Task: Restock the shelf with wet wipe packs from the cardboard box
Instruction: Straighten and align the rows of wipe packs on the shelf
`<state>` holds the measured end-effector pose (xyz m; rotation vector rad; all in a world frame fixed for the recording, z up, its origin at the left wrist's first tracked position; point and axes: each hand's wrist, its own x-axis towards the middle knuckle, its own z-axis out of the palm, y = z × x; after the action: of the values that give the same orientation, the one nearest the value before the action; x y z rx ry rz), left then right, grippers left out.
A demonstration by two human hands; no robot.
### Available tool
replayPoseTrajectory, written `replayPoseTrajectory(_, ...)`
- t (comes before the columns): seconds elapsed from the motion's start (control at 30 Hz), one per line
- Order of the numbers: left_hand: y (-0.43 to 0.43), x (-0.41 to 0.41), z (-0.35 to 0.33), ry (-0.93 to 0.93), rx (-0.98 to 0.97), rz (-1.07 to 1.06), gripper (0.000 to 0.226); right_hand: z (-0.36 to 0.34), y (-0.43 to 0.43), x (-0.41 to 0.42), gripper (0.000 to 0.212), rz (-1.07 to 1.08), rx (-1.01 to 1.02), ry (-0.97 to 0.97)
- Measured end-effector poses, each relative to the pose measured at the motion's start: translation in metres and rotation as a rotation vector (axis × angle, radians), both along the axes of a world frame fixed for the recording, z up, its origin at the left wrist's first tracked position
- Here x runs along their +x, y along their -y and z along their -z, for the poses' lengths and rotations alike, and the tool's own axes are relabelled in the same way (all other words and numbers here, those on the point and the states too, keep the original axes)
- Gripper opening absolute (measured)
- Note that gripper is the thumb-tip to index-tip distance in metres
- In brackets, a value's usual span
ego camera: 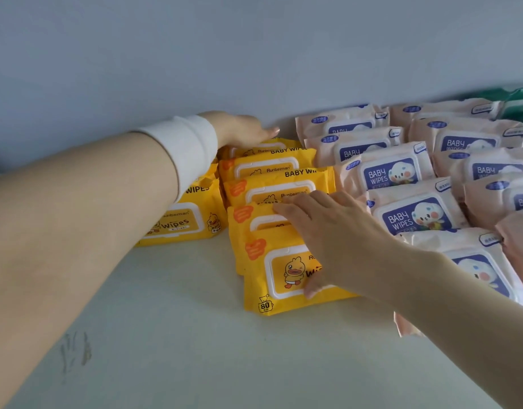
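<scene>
Yellow wipe packs (pixel 272 169) overlap in a row running back to the wall on the shelf (pixel 180 320), long sides left to right, lids up. The left hand (pixel 239 128) lies flat on the rearmost pack, and the right hand (pixel 322 231) lies flat on the front ones. Pink packs (pixel 401 178) border the row's right side, and bare shelf lies in front.

A plain blue-grey wall (pixel 254 54) fills the whole upper part of the view, smooth and matt, and runs down to meet the pale shelf (pixel 171 343) along a slanting line. At the lower left a small patch of scuff marks (pixel 74 352) streaks that pale board, thin smeared lines of grey and brown, well apart from anything standing on it.
</scene>
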<state>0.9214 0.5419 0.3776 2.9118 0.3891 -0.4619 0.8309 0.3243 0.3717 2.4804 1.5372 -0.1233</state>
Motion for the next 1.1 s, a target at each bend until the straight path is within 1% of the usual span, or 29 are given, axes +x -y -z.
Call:
replayPoseTrajectory(0.1,-0.007,-0.001,-0.001,0.028,-0.031,0.087,0.045,-0.001,0.002,-0.002,0.116,0.007,0.019,0.008)
replayPoseTrajectory(0.17,-0.010,-0.004,-0.001,0.029,-0.075,0.075,0.036,-0.001,0.004,-0.005,0.114,0.014,0.022,0.022)
replayPoseTrajectory(0.3,-0.012,-0.008,-0.003,0.071,-0.119,0.086,0.049,0.000,0.006,-0.008,0.108,0.026,0.048,0.031)
replayPoseTrajectory(0.37,-0.010,-0.011,-0.003,0.108,-0.161,0.115,0.052,0.003,0.005,-0.008,0.106,0.039,0.076,0.060)
replayPoseTrajectory(0.47,-0.009,-0.012,0.001,0.190,-0.176,0.161,0.048,0.007,-0.001,-0.011,0.099,0.093,0.124,0.103)
replayPoseTrajectory(0.53,-0.010,-0.012,0.002,0.253,-0.160,0.189,0.043,0.015,-0.006,-0.008,0.094,0.143,0.222,0.121)
replayPoseTrajectory(0.57,-0.011,-0.011,0.002,0.283,-0.152,0.201,0.040,0.019,-0.008,-0.007,0.089,0.158,0.291,0.130)
replayPoseTrajectory(0.63,-0.014,-0.008,0.001,0.336,-0.137,0.222,0.034,0.025,-0.015,-0.005,0.072,0.159,0.388,0.168)
replayPoseTrajectory(0.7,-0.017,-0.006,0.000,0.377,-0.105,0.227,0.031,0.027,-0.024,-0.001,0.060,0.150,0.410,0.189)
replayPoseTrajectory(0.77,-0.020,-0.006,-0.001,0.386,-0.052,0.200,0.033,0.033,-0.033,0.007,0.060,0.141,0.406,0.182)
replayPoseTrajectory(0.83,-0.020,-0.009,-0.004,0.361,-0.069,0.165,0.039,0.036,-0.041,0.016,0.066,0.149,0.404,0.188)
replayPoseTrajectory(0.87,-0.019,-0.013,-0.006,0.345,-0.123,0.147,0.045,0.037,-0.044,0.019,0.069,0.164,0.406,0.189)
replayPoseTrajectory(0.93,-0.014,-0.028,-0.014,0.318,-0.249,0.127,0.062,0.039,-0.047,0.022,0.075,0.180,0.421,0.160)
replayPoseTrajectory(0.97,-0.010,-0.039,-0.018,0.295,-0.274,0.136,0.075,0.039,-0.046,0.024,0.079,0.171,0.424,0.138)
replayPoseTrajectory(1.03,-0.001,-0.065,-0.024,0.202,-0.240,0.176,0.108,0.038,-0.041,0.026,0.098,0.159,0.422,0.096)
replayPoseTrajectory(1.07,0.004,-0.077,-0.023,0.144,-0.187,0.196,0.123,0.037,-0.036,0.027,0.109,0.196,0.445,0.061)
replayPoseTrajectory(1.1,0.007,-0.089,-0.019,0.090,-0.119,0.218,0.131,0.036,-0.030,0.027,0.118,0.280,0.499,0.014)
